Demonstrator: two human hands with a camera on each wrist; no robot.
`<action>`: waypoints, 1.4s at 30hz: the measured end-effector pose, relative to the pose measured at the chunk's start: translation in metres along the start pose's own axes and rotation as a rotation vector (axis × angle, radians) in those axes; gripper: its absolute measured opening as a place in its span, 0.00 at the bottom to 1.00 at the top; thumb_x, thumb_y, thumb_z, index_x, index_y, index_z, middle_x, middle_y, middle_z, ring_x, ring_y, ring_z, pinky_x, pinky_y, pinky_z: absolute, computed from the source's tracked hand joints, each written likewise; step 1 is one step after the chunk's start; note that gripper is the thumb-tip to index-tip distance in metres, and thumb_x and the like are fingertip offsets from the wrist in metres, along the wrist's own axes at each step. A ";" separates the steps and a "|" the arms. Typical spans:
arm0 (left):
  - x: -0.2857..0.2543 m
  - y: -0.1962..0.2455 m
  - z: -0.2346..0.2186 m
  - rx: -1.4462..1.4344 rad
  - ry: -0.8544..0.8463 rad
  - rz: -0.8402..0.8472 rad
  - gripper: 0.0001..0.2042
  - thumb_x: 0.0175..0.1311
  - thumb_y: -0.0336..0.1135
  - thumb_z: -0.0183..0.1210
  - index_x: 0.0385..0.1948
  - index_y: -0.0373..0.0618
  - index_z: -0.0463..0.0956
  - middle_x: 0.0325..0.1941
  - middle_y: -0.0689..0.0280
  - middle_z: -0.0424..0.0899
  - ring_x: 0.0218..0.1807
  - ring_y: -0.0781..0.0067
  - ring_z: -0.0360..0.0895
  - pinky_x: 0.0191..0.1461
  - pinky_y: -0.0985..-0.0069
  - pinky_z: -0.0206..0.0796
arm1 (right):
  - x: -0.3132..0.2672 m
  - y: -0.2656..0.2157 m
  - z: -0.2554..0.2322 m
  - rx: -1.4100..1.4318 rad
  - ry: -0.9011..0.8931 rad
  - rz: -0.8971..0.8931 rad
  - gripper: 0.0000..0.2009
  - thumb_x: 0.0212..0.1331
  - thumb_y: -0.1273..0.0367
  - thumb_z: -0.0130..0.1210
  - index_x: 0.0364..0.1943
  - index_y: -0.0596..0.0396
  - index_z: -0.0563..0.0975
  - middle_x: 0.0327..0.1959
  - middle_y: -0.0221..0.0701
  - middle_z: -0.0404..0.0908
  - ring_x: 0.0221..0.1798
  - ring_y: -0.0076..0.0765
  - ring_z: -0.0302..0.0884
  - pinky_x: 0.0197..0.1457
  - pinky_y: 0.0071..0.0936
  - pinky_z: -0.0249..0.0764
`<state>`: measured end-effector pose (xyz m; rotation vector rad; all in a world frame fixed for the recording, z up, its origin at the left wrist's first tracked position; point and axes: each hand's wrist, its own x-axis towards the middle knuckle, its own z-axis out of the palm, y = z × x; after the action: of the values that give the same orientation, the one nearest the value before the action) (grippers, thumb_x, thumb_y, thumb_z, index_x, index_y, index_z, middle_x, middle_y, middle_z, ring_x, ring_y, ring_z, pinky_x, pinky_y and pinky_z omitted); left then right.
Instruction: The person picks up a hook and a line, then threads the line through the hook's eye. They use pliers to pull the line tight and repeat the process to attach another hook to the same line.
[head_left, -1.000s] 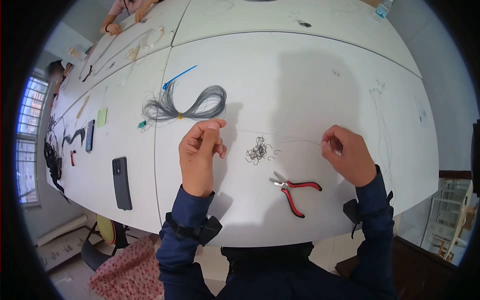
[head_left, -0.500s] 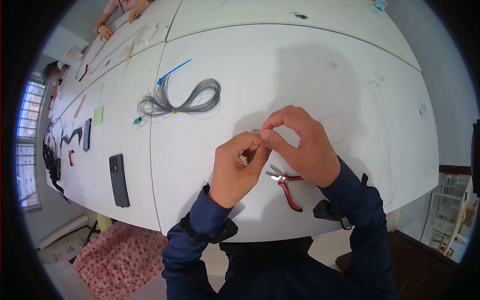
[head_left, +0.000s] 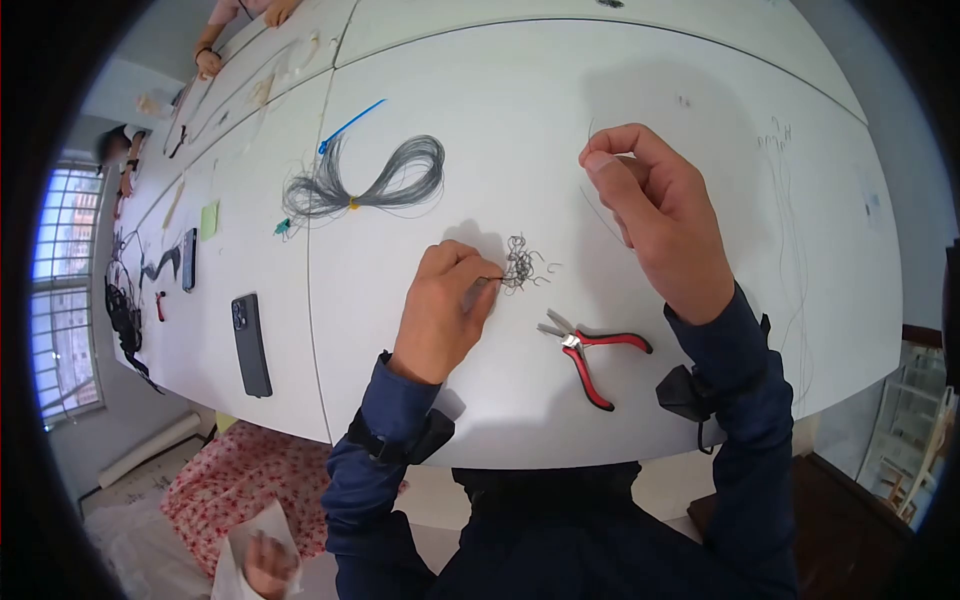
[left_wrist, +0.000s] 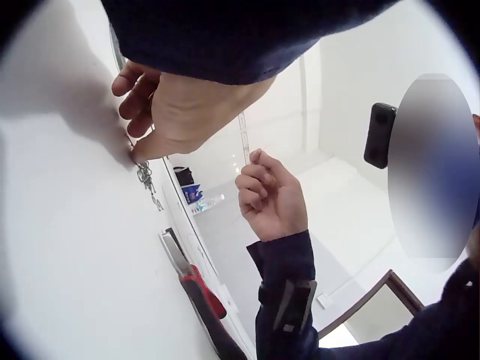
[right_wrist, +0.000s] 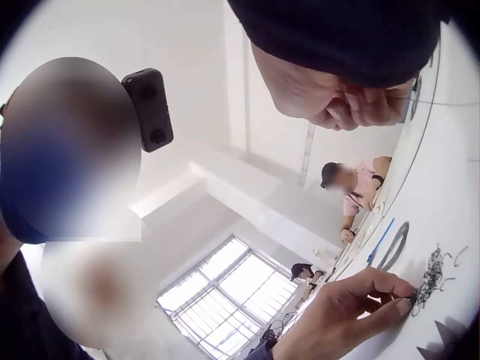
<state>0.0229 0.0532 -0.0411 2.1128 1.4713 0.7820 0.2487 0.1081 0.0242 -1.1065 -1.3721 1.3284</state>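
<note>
Dark wire hooks (head_left: 519, 262) lie in a tangled pile on the white table (head_left: 480, 410). At the pile's left edge, my left hand (head_left: 432, 318) has thumb and index fingertip together, pinching a small dark hook. Higher and to the right, my right hand (head_left: 668, 220) pinches a thin line (head_left: 602, 214) that runs below its fingertips. The right wrist view shows the left hand (right_wrist: 341, 319) touching the pile (right_wrist: 430, 279) and the line (right_wrist: 451, 103) near the right hand (right_wrist: 330, 97). Red-handled pliers (head_left: 590, 384) lie below the pile with jaws spread.
A grey line bundle (head_left: 412, 172) with a yellow tie, a blue strip (head_left: 352, 126) and a black phone (head_left: 251, 345) lie left. Fine lines with hooks (head_left: 774, 140) lie at the right. Another person's arm (head_left: 217, 38) rests at the far left table.
My hands were together above the pile half a second ago. The right has moved up and right with the line; the left has come down to the pile's left edge.
</note>
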 end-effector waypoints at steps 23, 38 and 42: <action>-0.001 0.010 0.001 -0.677 0.227 -0.364 0.06 0.65 0.25 0.62 0.40 0.35 0.81 0.33 0.65 0.85 0.34 0.81 0.79 0.40 0.83 0.70 | -0.017 0.053 0.040 -0.060 -0.323 0.157 0.08 0.66 0.69 0.55 0.41 0.61 0.76 0.17 0.15 0.60 0.21 0.12 0.53 0.25 0.19 0.52; 0.003 0.009 0.004 -0.960 0.192 -0.460 0.07 0.68 0.27 0.58 0.41 0.33 0.79 0.32 0.58 0.86 0.35 0.70 0.84 0.37 0.76 0.75 | -0.016 0.055 0.042 -0.192 -0.238 0.035 0.07 0.66 0.70 0.54 0.40 0.61 0.76 0.16 0.18 0.58 0.20 0.14 0.53 0.25 0.21 0.55; 0.001 0.005 0.003 -1.040 0.216 -0.503 0.07 0.68 0.28 0.58 0.42 0.34 0.78 0.35 0.57 0.86 0.37 0.69 0.85 0.39 0.74 0.76 | -0.016 0.062 0.042 -0.196 -0.200 0.059 0.08 0.66 0.70 0.54 0.42 0.61 0.76 0.16 0.18 0.58 0.21 0.14 0.54 0.26 0.20 0.57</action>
<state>0.0285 0.0524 -0.0395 0.8713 1.1921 1.2236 0.2110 0.0859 -0.0384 -1.1763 -1.6555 1.4001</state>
